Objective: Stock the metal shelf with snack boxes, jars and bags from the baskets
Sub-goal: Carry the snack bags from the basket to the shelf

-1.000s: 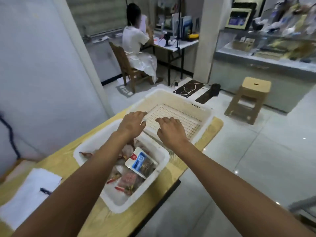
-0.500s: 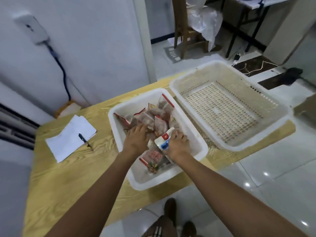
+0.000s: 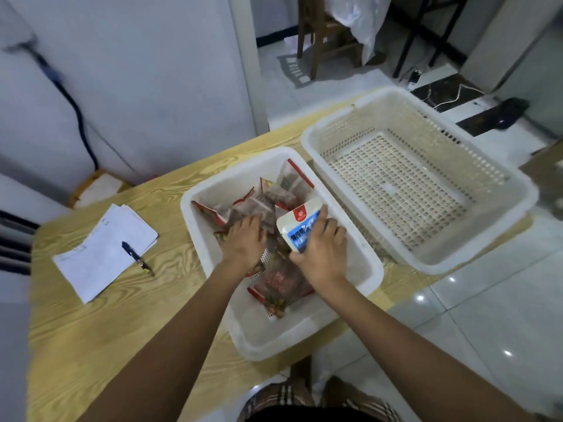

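A white basket [image 3: 210, 208] on the wooden table [image 3: 122, 324] holds several red and brown snack bags [image 3: 283, 278]. My right hand [image 3: 323, 251] grips a white and blue snack bag [image 3: 297, 223] and lifts it on edge inside this basket. My left hand [image 3: 245, 242] reaches down into the pile of bags beside it, fingers over a brown bag; whether it grips one is hidden. A second, larger white basket [image 3: 426, 254] with a perforated floor stands to the right and holds nothing. The metal shelf is out of view.
A stack of white paper [image 3: 100, 251] with a pen [image 3: 137, 258] lies on the table's left. A wooden chair [image 3: 316, 35] stands on the tiled floor beyond. A dark cable [image 3: 70, 102] runs down the wall at left. My feet show below the table edge.
My view has dropped from the room to the baskets. Both hands have moved from the basket rim into the near basket, and my right hand has lifted the white and blue bag on edge.
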